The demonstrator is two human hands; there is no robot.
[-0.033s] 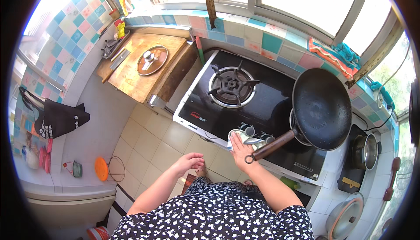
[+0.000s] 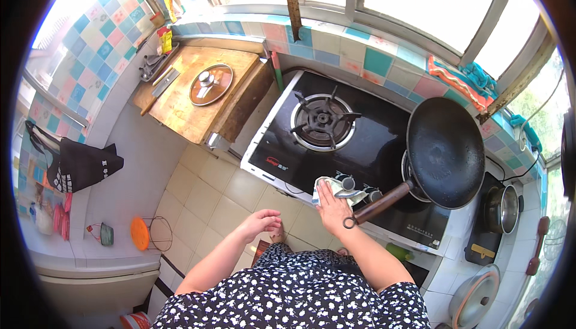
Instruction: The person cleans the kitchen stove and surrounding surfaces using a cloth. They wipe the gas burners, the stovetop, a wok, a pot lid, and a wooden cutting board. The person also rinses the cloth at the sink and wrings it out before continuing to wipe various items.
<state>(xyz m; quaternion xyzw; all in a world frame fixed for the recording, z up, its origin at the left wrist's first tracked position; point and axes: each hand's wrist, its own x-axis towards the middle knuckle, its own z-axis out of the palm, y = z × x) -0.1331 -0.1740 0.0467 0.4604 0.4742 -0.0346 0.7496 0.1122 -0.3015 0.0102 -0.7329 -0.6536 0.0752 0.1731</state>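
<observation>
My right hand (image 2: 333,208) presses a folded white patterned cloth (image 2: 323,190) against the front edge of the black gas stove (image 2: 372,128), its fingers laid over the cloth. Beside the cloth are the stove's control knobs (image 2: 346,182), one partly covered by it. A black wok (image 2: 447,152) stands tilted on the right burner, and the ring at the end of its wooden handle (image 2: 384,202) comes close to my right wrist. My left hand (image 2: 261,224) hangs in the air before the stove, empty, with loosely curved fingers. The left burner (image 2: 323,119) is bare.
On the wooden board (image 2: 192,59) at the left lie a glass lid (image 2: 211,84) and a knife (image 2: 166,81). A steel pot (image 2: 503,208) and a large lidded pan (image 2: 475,296) are at the right. A black bag (image 2: 84,164) hangs at the far left. Cloths (image 2: 462,83) lie on the sill.
The stove, wok and board appear slightly further right and lower, as my view has shifted a little. My right hand remains on the cloth; my left hand has hardly moved.
</observation>
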